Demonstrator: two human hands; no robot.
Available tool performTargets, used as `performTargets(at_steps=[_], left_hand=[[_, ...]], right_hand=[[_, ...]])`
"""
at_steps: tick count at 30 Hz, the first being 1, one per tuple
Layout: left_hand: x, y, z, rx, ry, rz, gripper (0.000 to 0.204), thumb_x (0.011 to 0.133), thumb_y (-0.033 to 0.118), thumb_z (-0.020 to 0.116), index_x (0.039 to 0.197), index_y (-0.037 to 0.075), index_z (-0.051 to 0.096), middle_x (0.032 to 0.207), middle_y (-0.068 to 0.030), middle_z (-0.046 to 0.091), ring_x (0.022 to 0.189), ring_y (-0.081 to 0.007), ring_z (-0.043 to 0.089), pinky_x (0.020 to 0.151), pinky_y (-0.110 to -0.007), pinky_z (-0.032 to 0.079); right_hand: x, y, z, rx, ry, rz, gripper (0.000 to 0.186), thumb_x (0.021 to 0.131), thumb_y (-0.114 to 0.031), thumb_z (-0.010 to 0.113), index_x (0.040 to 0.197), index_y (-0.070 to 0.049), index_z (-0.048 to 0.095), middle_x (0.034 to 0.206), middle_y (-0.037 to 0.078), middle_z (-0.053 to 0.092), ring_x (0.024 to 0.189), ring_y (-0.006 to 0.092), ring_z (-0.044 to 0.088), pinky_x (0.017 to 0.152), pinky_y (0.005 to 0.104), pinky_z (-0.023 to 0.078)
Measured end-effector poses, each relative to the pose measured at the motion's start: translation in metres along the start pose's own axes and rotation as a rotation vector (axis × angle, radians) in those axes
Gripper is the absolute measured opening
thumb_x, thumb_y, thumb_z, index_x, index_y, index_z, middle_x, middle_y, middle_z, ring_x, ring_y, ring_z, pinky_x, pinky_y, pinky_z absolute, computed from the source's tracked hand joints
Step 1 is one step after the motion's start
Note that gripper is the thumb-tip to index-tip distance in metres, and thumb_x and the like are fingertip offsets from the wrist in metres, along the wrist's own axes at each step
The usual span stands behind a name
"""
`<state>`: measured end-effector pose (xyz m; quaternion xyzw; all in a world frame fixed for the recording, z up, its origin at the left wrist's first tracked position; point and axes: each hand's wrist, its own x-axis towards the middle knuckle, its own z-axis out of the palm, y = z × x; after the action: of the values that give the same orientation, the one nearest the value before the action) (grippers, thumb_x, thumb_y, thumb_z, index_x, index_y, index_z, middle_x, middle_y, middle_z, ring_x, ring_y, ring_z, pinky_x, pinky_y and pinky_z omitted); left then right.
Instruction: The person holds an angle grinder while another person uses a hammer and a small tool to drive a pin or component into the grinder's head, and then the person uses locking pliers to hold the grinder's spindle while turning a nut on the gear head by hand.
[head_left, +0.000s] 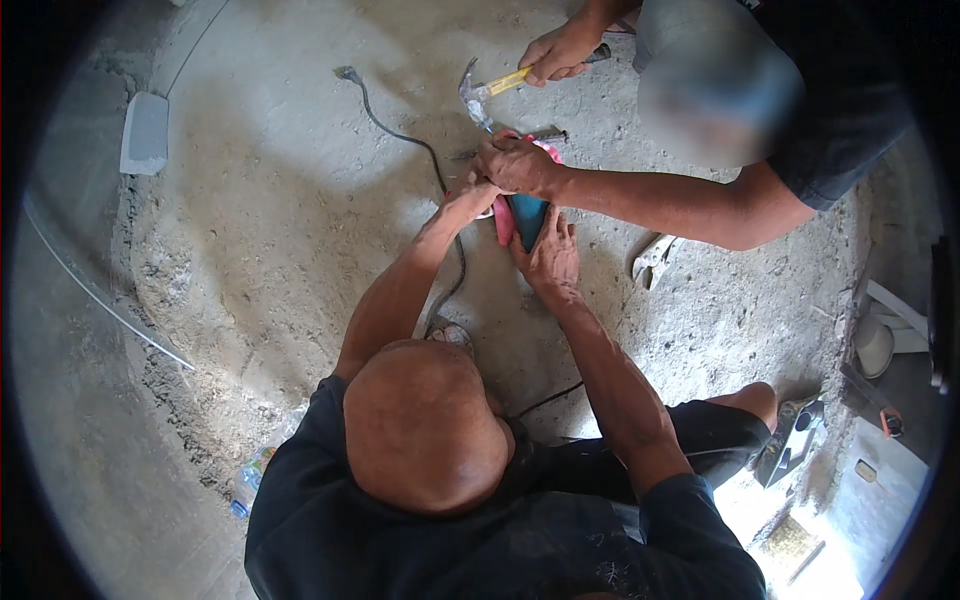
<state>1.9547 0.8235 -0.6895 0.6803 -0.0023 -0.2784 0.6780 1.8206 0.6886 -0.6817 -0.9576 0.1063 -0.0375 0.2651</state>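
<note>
My right hand (550, 255) is closed along the side of a teal object (529, 215) with a pink-red part (502, 220); its kind I cannot make out. My left hand (472, 192) reaches to the object's other side, its fingers mostly hidden beneath a co-worker's hand (518, 166). That hand presses at the object's far end, where a thin metal piece (489, 127) sticks out. In the co-worker's other hand (563, 52) is a claw hammer (510, 82) with a yellow and black handle, its head just above the thin piece.
A black cord with a plug (347, 74) runs across the rough concrete floor under my left forearm. Locking pliers (652, 262) lie to the right. A grey block (145, 133) stands far left, a plastic bottle (247, 483) lower left. My bare knee (428, 430) rises close between my arms.
</note>
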Motion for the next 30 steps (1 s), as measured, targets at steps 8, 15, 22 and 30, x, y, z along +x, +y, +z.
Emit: performTargets(at_steps=[8,15,22,30], left_hand=[[0.010,-0.012,-0.011,0.164,-0.031,-0.109,0.055,0.076,0.032,0.081,0.121,0.006,0.062,0.095,-0.0036,0.067,0.075,-0.0135,0.058,0.060,-0.032,0.049],[0.023,-0.029,-0.013,0.348,-0.028,-0.037,0.073,0.072,0.037,0.085,0.131,0.006,0.056,0.125,-0.0129,0.062,0.113,-0.0224,0.058,0.092,-0.036,0.049],[0.020,-0.023,-0.011,0.224,-0.037,-0.056,0.084,0.070,0.037,0.086,0.138,0.005,0.048,0.129,-0.0116,0.059,0.116,-0.0218,0.056,0.095,-0.036,0.047],[0.005,0.000,-0.002,0.044,-0.043,0.035,0.077,0.073,0.021,0.083,0.140,0.008,0.048,0.126,-0.0068,0.061,0.112,-0.0163,0.057,0.093,-0.033,0.048]], right_hand=[[0.001,-0.001,0.000,-0.008,-0.002,-0.003,0.083,0.084,-0.039,0.068,0.140,0.012,0.036,0.121,0.029,0.055,0.109,0.0444,0.054,0.099,0.0484,0.044],[0.001,-0.002,-0.005,0.004,-0.028,0.017,0.085,0.083,-0.038,0.069,0.142,0.011,0.032,0.120,0.030,0.054,0.108,0.0453,0.054,0.098,0.0493,0.044],[0.000,-0.003,-0.003,0.005,-0.032,0.026,0.083,0.083,-0.037,0.070,0.141,0.011,0.033,0.119,0.029,0.054,0.107,0.0452,0.054,0.097,0.0500,0.045],[0.001,0.000,0.001,-0.029,-0.015,0.002,0.082,0.084,-0.038,0.069,0.141,0.010,0.034,0.117,0.028,0.056,0.106,0.0437,0.055,0.098,0.0489,0.043]])
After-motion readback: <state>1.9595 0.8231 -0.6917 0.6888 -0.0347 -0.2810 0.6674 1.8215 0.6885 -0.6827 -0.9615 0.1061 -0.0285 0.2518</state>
